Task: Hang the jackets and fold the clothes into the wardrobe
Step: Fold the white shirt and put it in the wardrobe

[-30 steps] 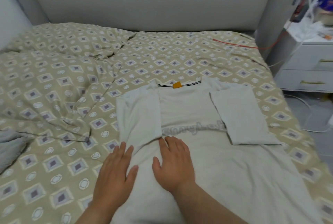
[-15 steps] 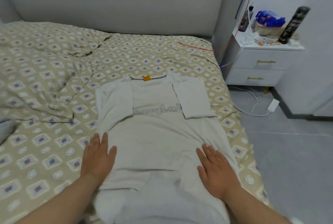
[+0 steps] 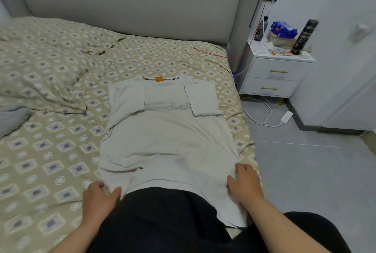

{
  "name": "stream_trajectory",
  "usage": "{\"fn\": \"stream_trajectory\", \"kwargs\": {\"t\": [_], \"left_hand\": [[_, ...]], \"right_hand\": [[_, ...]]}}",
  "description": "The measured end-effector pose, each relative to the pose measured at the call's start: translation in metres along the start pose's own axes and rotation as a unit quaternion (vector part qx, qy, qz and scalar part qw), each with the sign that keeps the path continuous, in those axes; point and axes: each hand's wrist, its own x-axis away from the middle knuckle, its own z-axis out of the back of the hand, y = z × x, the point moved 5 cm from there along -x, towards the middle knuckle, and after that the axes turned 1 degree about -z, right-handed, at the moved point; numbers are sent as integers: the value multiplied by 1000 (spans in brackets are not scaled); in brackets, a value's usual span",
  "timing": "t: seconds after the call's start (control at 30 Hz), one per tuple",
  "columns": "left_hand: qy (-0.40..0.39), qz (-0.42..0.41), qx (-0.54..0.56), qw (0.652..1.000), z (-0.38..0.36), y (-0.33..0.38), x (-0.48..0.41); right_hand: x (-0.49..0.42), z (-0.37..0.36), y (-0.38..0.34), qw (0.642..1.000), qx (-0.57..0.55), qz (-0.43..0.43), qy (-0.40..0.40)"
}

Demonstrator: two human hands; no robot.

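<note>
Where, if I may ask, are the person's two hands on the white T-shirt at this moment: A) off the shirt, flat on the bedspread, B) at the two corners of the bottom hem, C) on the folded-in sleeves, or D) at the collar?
B: the left hand pinches the left hem corner of the T-shirt and the right hand holds the right corner, well below the sleeves and collar.

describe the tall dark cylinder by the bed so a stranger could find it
Right of the grey headboard stands a white nightstand. At the right end of its top is the cylinder: black, speckled, and taller than the blue bag beside it.
</note>
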Motion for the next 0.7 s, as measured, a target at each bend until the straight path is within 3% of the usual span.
{"fn": "stream_trajectory", "kwargs": {"t": [0.1,0.2,0.3,0.37,0.5,0.7], "left_hand": [[-67,61,121,988,4,5,12],[-161,184,270,931,1,11,10],[-213,247,319,890,-3,13,11],[-228,248,367,867,-5,19,12],[-188,212,566,774,11,42,21],[-148,214,593,762,75,37,10]], "right_hand": [[6,8,5,990,-91,-104,-25],[24,8,11,957,-178,-188,-131],[39,-1,14,920,-205,-193,-273],[41,-1,13,914,-202,-171,-307],[49,32,-6,876,-358,-166,-278],[43,78,-2,771,-597,-192,-113]]}}
